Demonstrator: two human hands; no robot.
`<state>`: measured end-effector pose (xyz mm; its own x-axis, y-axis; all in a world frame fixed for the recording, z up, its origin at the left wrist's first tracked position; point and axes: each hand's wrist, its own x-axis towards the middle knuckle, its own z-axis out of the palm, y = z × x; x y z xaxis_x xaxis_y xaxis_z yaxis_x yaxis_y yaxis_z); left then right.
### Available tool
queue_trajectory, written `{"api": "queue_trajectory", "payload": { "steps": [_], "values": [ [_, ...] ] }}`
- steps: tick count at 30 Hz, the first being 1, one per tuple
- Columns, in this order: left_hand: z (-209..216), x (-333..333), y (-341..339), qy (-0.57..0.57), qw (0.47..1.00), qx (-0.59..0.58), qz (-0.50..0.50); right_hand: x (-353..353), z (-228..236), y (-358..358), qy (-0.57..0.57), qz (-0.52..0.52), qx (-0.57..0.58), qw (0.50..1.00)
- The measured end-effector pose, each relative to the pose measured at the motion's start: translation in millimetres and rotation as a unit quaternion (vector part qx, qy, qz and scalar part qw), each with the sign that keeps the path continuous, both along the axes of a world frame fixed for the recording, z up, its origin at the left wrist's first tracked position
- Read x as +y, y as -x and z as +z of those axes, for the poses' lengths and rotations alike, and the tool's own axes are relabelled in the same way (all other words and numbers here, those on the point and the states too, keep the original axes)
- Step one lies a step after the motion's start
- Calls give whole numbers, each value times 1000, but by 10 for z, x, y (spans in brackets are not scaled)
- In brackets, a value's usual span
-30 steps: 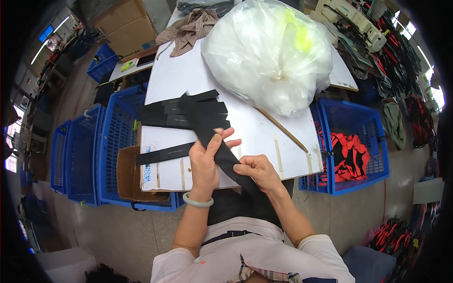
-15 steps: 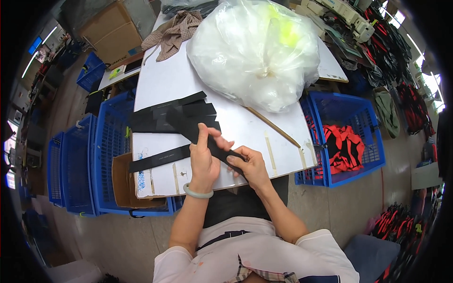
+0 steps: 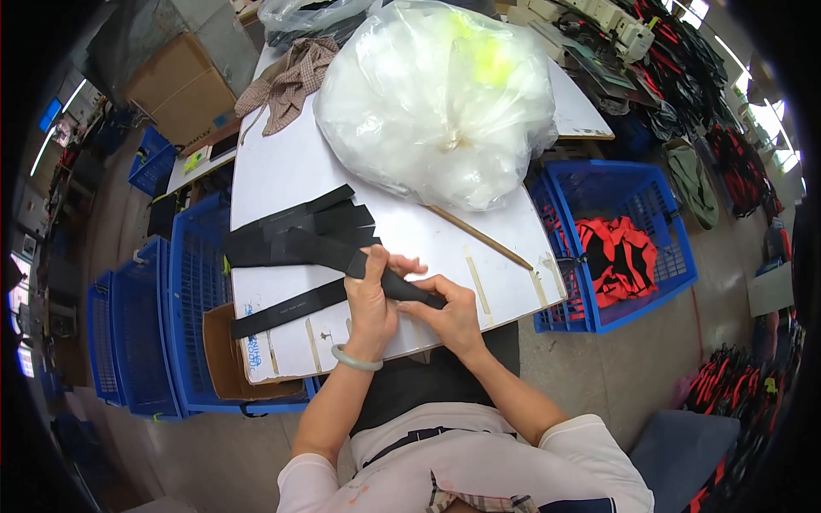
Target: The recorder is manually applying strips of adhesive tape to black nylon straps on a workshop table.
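A black fabric strip (image 3: 325, 250) runs from the pile of black strips toward my body, through both hands. My left hand (image 3: 371, 309), with a pale bangle at the wrist, is closed around its middle, thumb up along the strip. Its fingertips show past the strip's far side. My right hand (image 3: 455, 321) pinches the near end between thumb and fingers, above the table's front edge. The pile of black strips (image 3: 282, 224) lies fanned on the table's left side. Nearer to me, a single black strip (image 3: 286, 310) lies apart, its right end reaching behind my left hand.
On the white table (image 3: 410, 248) lie a large clear plastic bag (image 3: 428, 111) of white stuffing, a wooden stick (image 3: 483, 238) and a checked cloth (image 3: 291, 81). Blue crates (image 3: 195, 316) stand at the left. Another blue crate (image 3: 599, 321) at the right holds red-and-black pieces.
The held strip has swung to a flatter slant, its far end lower over the pile. My right hand has shifted slightly along its near end. The whole view has tilted a little.
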<state>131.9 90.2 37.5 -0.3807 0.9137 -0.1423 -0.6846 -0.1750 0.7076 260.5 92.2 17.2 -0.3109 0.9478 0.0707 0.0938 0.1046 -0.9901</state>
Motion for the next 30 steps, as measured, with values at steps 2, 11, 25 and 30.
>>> {"api": "queue_trajectory", "payload": {
  "steps": [2, 11, 25, 30],
  "values": [
    [2, 19, -18, 68, 997, 0, 27, -77, 44, 23, -2, -12, -21, 1000],
    [-120, 27, 252, 148, 984, -66, 79, 552, 176, -152, -156, -96, -71, 981],
    [-212, -335, -17, 165, 983, -85, -1, 1626, 162, -371, -496, -178, -260, 809],
    [-38, -354, 11, 44, 997, -58, 13, 963, 741, -111, -434, -179, -75, 880]
  ]
}}
